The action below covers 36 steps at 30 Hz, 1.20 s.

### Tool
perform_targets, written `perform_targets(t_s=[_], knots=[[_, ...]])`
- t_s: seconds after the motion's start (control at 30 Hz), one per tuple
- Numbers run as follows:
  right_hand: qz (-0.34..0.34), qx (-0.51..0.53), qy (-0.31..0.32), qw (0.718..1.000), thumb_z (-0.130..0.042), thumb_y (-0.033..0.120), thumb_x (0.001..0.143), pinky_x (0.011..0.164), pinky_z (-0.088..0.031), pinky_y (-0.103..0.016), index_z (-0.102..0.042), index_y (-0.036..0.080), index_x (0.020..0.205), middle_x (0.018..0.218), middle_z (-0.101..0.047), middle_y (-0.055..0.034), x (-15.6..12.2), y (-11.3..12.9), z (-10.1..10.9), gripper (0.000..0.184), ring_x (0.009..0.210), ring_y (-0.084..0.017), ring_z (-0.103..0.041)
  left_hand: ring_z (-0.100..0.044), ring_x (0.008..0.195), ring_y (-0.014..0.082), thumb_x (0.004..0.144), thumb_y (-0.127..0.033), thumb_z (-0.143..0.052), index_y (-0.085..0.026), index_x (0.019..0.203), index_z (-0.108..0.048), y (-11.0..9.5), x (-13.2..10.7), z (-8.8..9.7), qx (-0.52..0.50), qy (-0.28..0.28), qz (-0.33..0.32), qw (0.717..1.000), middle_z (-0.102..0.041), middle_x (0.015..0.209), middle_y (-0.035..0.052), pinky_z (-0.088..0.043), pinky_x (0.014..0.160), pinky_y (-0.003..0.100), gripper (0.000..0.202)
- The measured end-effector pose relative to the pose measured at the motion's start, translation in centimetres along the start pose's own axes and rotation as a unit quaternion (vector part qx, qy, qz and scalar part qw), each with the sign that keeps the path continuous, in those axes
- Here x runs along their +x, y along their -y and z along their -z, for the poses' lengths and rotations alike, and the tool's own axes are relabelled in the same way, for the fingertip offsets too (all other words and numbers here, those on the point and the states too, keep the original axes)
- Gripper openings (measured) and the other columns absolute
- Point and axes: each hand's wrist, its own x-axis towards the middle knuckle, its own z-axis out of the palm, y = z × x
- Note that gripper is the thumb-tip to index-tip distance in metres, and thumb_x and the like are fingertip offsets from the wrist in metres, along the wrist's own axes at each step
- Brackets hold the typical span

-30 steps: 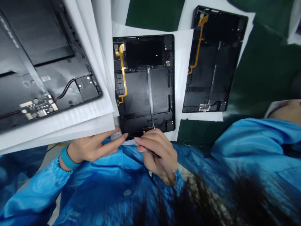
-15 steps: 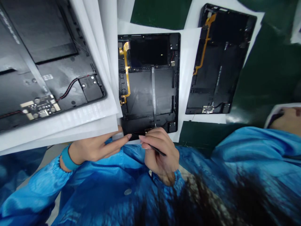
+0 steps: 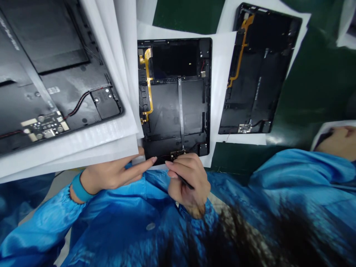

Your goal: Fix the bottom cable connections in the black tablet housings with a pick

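In front of me lies an opened black tablet housing (image 3: 167, 107) with an orange flex cable (image 3: 149, 87) on its left and a grey ribbon cable (image 3: 180, 111) down the middle. My right hand (image 3: 190, 176) is closed on a slim black tool (image 3: 185, 182) that looks like tweezers, over the near edge of the housing. Its tip is hidden by the fingers. Just beyond them a small circuit board (image 3: 176, 154) shows in part. My left hand (image 3: 119, 172) has its index finger stretched out to the housing's near left edge, the other fingers partly under white sheets.
A larger-looking open housing (image 3: 63, 81) rests on stacked white foam sheets (image 3: 111, 137) at left, overhanging my left hand. Another open housing (image 3: 250, 100) lies to the right on a green mat (image 3: 303, 100). A co-worker's blue sleeve (image 3: 292, 170) is at the right.
My right hand has shifted slightly down and left with the black tool, baring more of the small circuit board. My left hand stays in place; the view has drifted slightly.
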Motion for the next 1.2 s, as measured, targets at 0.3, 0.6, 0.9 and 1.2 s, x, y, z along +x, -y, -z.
perform_targets(t_s=[0.3, 0.6, 0.9, 1.2], knots=[[0.006, -0.032, -0.020, 0.999, -0.055, 0.014, 0.096, 0.068, -0.059, -0.041, -0.067, 0.016, 0.113, 0.084, -0.066, -0.0054, -1.4, 0.3, -0.4, 0.021, 0.075, -0.021, -0.063, -0.049, 0.141, 0.0270, 0.105, -0.047, -0.034, -0.032, 0.140, -0.060, -0.7, 0.4, 0.2, 0.014, 0.121, -0.057, 0.991, -0.071, 0.118, -0.0110, -0.060, 0.104, 0.033, 0.045], [-0.030, -0.046, -0.068, 0.996, -0.055, 0.013, 0.095, 0.069, -0.058, -0.040, -0.067, 0.018, 0.114, 0.083, -0.067, -0.0044, -1.9, -0.1, -0.4, 0.023, 0.075, -0.020, -0.063, -0.068, 0.111, 0.0191, 0.103, -0.054, -0.004, -0.029, 0.145, -0.052, -0.9, 2.5, 1.1, 0.061, 0.253, -0.042, 0.965, -0.064, 0.131, -0.0108, -0.059, 0.075, 0.018, 0.068], [-0.048, -0.037, -0.076, 0.995, -0.053, 0.016, 0.098, 0.068, -0.057, -0.040, -0.067, 0.020, 0.115, 0.083, -0.066, -0.0047, -2.1, 0.1, -0.4, 0.022, 0.075, -0.020, -0.063, -0.070, 0.112, 0.0181, 0.103, -0.057, -0.027, -0.022, 0.137, -0.063, -1.6, 2.1, 0.7, 0.021, 0.188, 0.019, 0.982, -0.068, 0.127, -0.0055, -0.059, 0.069, 0.016, 0.060], [-0.073, -0.057, -0.080, 0.992, -0.050, 0.021, 0.100, 0.065, -0.057, -0.041, -0.064, 0.026, 0.110, 0.076, -0.062, -0.0025, -1.9, 0.1, -0.2, 0.018, 0.070, -0.021, -0.064, -0.071, 0.097, 0.0105, 0.106, -0.050, -0.006, -0.042, 0.150, -0.043, -1.8, 2.4, 0.6, 0.006, 0.223, 0.017, 0.975, -0.063, 0.135, -0.0109, -0.049, 0.058, 0.016, 0.058]])
